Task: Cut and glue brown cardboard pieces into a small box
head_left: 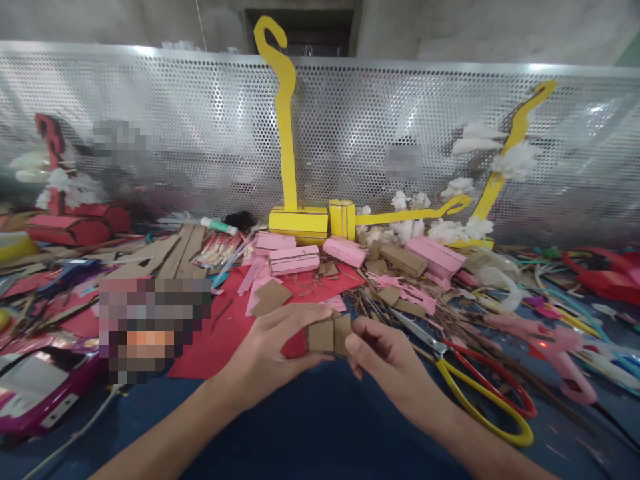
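Between my two hands is a small piece of brown cardboard [321, 337], seemingly a pair of squares side by side or a folded strip. My left hand [270, 347] is closed around its left side, thumb below and fingers above. At the right edge, my right hand [383, 357] pinches the cardboard between thumb and fingers. Under and behind the left hand lies a red paper sheet [215, 333], with a loose brown cardboard square [271, 298] on it. Scissors [440, 348] with red and yellow handles rest to the right of my right hand.
Several pink card boxes [294, 260] stand behind the hands. Beyond them are a yellow hooked card shape [286, 127] and a perforated metal panel [350, 127]. A pink glue gun [545, 333] lies at right. Twigs and cardboard strips [185, 250] clutter the blue surface.
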A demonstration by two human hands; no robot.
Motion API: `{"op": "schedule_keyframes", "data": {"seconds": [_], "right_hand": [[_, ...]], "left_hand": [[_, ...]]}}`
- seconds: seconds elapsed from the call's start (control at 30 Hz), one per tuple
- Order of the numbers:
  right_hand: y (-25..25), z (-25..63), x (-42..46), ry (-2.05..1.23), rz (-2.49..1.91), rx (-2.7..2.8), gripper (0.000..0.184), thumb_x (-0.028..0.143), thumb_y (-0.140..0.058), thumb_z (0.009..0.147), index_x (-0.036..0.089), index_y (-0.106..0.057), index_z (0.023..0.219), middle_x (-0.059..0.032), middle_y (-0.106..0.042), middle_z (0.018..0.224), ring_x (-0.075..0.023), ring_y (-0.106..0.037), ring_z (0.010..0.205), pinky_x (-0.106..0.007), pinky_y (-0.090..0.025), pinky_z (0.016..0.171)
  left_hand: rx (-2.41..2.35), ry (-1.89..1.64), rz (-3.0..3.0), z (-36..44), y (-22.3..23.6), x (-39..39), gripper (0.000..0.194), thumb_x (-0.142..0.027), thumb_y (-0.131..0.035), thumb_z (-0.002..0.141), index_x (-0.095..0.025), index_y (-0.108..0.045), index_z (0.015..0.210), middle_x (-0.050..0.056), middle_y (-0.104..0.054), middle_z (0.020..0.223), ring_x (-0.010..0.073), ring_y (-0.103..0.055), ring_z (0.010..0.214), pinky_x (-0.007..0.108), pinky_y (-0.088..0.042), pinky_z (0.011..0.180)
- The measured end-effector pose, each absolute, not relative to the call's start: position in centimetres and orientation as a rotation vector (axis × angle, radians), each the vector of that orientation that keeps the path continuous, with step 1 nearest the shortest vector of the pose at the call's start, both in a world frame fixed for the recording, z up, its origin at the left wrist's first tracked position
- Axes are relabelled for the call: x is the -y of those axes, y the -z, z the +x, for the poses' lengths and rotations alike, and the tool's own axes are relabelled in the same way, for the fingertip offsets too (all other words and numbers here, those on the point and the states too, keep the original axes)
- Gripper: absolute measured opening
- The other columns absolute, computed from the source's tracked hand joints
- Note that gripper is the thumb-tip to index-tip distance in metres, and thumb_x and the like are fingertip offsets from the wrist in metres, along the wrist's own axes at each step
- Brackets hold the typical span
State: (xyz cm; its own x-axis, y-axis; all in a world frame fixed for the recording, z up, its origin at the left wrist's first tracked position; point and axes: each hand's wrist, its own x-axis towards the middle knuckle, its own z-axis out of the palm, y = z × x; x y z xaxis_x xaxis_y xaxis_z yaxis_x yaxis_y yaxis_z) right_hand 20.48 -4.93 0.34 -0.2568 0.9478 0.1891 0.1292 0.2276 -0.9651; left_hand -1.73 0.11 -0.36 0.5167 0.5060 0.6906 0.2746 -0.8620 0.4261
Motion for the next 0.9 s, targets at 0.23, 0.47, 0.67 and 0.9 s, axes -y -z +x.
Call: {"op": "schedule_keyframes", "data": {"seconds": [0.23,0.47,0.67,0.9], "right_hand": [[1.0,21.2,3.6,-1.108,-0.987,1.339,0.038,0.053,-0.054,0.099,0.018,-0.063,0.086,0.0031,-0.051,0.063,-0.0113,-0.049,0.058,-0.025,-0.038,0.055],[1.9,21.4,3.0,-0.989,-1.008,1.315,0.033,0.049,-0.058,0.097,0.019,-0.065,0.084,0.0019,-0.052,0.066,-0.0118,-0.048,0.06,-0.025,-0.04,0.056],[2.7,21.5,2.9,-0.994,-1.017,1.379,0.03,0.047,-0.055,0.1,0.02,-0.065,0.091,0.0022,-0.052,0.069,-0.0124,-0.049,0.063,-0.026,-0.041,0.059],[2.7,21.3,2.9,-1.023,-1.033,1.38,0.032,0.049,-0.056,0.098,0.02,-0.064,0.09,0.0026,-0.051,0.07,-0.012,-0.048,0.063,-0.026,-0.041,0.058]], "left_hand": [[-0.748,-1.23,2.34,-1.6,0.2,0.1,0.052,-0.027,-0.079,0.082,-0.027,-0.061,0.131,0.006,-0.07,0.128,0.0223,-0.066,0.118,0.034,-0.05,0.106],[-0.685,-1.173,1.139,-1.0,-0.7,-0.1,0.04,-0.04,-0.074,0.087,-0.025,-0.063,0.122,0.004,-0.072,0.109,0.0185,-0.069,0.094,0.027,-0.055,0.08],[-0.38,-0.741,0.582,-1.1,-0.2,-0.2,0.043,-0.045,-0.058,0.095,-0.012,-0.067,0.121,0.015,-0.073,0.12,0.0275,-0.072,0.103,0.037,-0.055,0.091],[-0.287,-0.666,0.51,-0.9,0.8,-0.3,0.048,-0.043,-0.053,0.097,-0.006,-0.065,0.126,0.02,-0.071,0.125,0.0301,-0.069,0.113,0.039,-0.053,0.097]]}}
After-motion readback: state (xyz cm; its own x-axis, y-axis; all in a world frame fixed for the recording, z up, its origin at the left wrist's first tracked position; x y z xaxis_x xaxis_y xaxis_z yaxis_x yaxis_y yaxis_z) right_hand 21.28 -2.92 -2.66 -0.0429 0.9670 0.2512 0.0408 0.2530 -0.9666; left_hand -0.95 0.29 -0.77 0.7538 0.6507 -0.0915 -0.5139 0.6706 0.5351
